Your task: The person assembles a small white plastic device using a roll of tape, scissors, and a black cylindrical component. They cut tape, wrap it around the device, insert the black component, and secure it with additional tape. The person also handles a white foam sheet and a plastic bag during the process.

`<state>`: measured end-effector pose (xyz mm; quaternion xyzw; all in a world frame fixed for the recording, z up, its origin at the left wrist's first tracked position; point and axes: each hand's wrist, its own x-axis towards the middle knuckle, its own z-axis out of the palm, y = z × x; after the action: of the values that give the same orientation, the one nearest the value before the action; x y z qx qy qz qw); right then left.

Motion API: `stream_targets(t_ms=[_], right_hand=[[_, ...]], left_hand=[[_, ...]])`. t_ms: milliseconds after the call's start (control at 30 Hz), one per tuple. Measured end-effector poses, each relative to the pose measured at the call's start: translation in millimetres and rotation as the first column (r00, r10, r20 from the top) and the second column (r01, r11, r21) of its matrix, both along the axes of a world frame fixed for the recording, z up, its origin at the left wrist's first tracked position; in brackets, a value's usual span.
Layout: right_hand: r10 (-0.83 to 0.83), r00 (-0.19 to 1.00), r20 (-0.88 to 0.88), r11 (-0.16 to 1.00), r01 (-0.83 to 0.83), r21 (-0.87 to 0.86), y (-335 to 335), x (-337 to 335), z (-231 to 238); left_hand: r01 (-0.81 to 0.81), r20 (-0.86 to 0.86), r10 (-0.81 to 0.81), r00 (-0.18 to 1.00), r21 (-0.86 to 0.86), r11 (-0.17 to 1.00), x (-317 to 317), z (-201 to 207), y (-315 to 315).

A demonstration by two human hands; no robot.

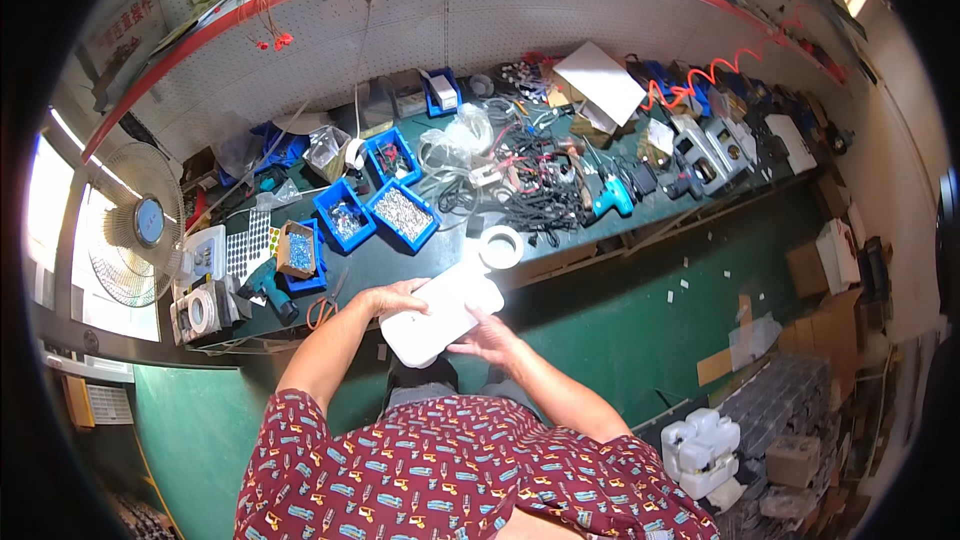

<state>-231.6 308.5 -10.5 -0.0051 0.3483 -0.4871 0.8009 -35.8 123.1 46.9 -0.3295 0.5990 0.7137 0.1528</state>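
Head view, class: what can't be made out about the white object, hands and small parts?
Head view:
White object: surface detail lost in glare; underside faces away.
Left hand, right hand: fingers partly hidden by the object.
Silvery parts in a blue bin: too small to identify.

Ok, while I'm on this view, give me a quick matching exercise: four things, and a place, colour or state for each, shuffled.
Column one:
1. white plastic piece
2. round fan
3. coiled hose
4. small open carton

Column two:
A. orange
B. filled with small blue parts
C. held between the left hand and the right hand
D. far left, by the bright window

Pairs: 1-C, 2-D, 3-A, 4-B
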Motion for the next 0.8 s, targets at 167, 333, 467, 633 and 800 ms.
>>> stream_targets(t_ms=[167,333,467,633,800], right_hand=[[-0.095,0.995,0.029,0.99,0.091,0.108,-41,19,-9],[-0.17,0.985,0.017,0.967,0.163,0.196,-80,29,-25],[-0.141,0.986,-0.085,0.948,0.16,0.274,-106,21,-38],[-0.086,0.994,-0.072,0.944,0.104,0.314,-115,4,-33],[0.152,0.971,-0.187,0.94,-0.084,0.329,-110,-13,1]], left_hand=[[-0.066,-0.017,0.067,0.998,0.057,0.996,3,-46,-44],[0.081,0.042,-0.069,0.997,-0.478,0.875,-6,-65,-88],[0.115,0.1,-0.059,0.993,-0.786,0.608,-1,-38,-68],[0.007,0.06,0.117,0.991,-0.913,0.409,33,-5,-15],[-0.096,-0.035,0.17,0.985,-0.928,0.36,45,-20,-8]])
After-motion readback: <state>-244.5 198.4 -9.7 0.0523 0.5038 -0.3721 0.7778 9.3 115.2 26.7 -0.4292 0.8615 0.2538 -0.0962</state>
